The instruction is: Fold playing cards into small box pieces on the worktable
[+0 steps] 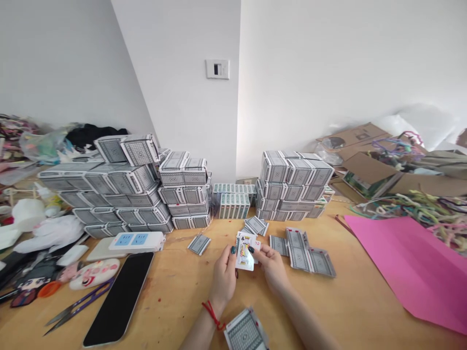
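A few playing cards (245, 257) are held face up above the table, a picture card on top and a red 2 showing behind it. My left hand (224, 272) pinches their left side with the thumb on the edge. On the right side, my right hand (272, 265) grips them, its thumb pressed on the top card. Just beyond the hands lie loose face-down cards (256, 225), and a single card (199, 244) lies to the left. A folded card piece (301, 250) rests to the right. Another card piece (245, 333) lies beside my left forearm.
Tall stacks of card blocks (120, 180) stand back left, with more card blocks (297, 182) back right. Small boxed decks (233, 205) sit between. A phone (120, 296), scissors (78, 306) and power strip (136, 241) lie left; pink paper (408, 272) lies right, near a cardboard box (375, 172).
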The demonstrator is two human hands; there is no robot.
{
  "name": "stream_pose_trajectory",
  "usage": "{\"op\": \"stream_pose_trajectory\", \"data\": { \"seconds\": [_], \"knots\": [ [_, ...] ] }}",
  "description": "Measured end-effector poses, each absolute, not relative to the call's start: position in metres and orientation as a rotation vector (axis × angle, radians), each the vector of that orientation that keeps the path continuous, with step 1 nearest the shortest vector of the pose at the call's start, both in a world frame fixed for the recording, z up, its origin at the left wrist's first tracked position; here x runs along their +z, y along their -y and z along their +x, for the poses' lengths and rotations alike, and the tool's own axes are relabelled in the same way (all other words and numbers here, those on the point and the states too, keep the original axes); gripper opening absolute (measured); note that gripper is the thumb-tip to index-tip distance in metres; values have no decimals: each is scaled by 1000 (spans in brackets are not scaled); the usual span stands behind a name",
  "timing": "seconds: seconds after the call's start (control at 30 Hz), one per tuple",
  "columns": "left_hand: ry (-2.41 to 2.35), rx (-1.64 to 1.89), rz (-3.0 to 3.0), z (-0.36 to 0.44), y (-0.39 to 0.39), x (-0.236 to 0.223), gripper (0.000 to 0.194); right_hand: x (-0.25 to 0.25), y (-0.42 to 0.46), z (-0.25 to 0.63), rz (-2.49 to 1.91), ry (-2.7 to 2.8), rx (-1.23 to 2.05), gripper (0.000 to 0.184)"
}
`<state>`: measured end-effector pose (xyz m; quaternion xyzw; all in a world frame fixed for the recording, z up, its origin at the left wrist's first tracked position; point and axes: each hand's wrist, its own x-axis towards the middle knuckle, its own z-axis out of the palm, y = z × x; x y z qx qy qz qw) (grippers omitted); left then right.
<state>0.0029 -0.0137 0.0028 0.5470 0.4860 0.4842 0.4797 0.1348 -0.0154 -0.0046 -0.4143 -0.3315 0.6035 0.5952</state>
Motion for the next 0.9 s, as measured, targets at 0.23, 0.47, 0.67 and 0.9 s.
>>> {"op": "stream_pose_trajectory", "data": {
  "seconds": [0.23,0.47,0.67,0.9],
  "knots": [
    [-1103,1100,1343,3,12,7,27,-4,15,135,-966,772,1376,25],
    [-1252,1063,1549,2,11,4,23,-6,16,135,-957,808,1362,26],
    [-1343,1059,1715,0,10,0,27,-3,16,133,-1001,848,1349,27],
    [-1315,1105,1591,-3,8,-4,30,3,18,131,-989,876,1405,31]
  ]
}}
